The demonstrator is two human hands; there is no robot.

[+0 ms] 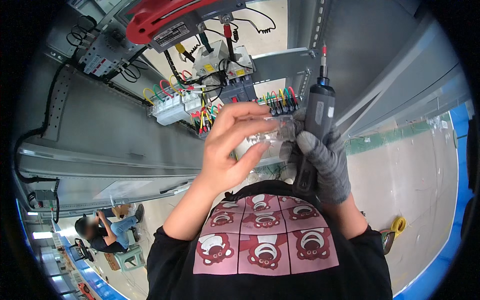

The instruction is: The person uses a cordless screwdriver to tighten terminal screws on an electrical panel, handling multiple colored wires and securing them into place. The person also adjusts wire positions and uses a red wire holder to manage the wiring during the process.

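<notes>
My bare left hand (232, 142) is closed, fingers and thumb gripping a small clear plastic piece (281, 130). Its exact kind is hard to make out behind the fingers. My right hand (327, 165) wears a grey knit glove and wraps around a black cordless screwdriver (320, 107), whose bit points up and away from me. The gloved fingertips come close to the clear piece; whether they touch it I cannot tell. Just beyond my left hand, a row of breakers with clear covers (172, 109) and coloured wires sits in a metal cabinet.
A red-handled switch unit (165, 25) hangs over the cabinet's far side. Grey metal panels (120, 130) stand at the left, and a door panel (395, 65) at the right. A person (112, 232) sits on a green stool at lower left. A yellow coil (398, 225) lies on the floor.
</notes>
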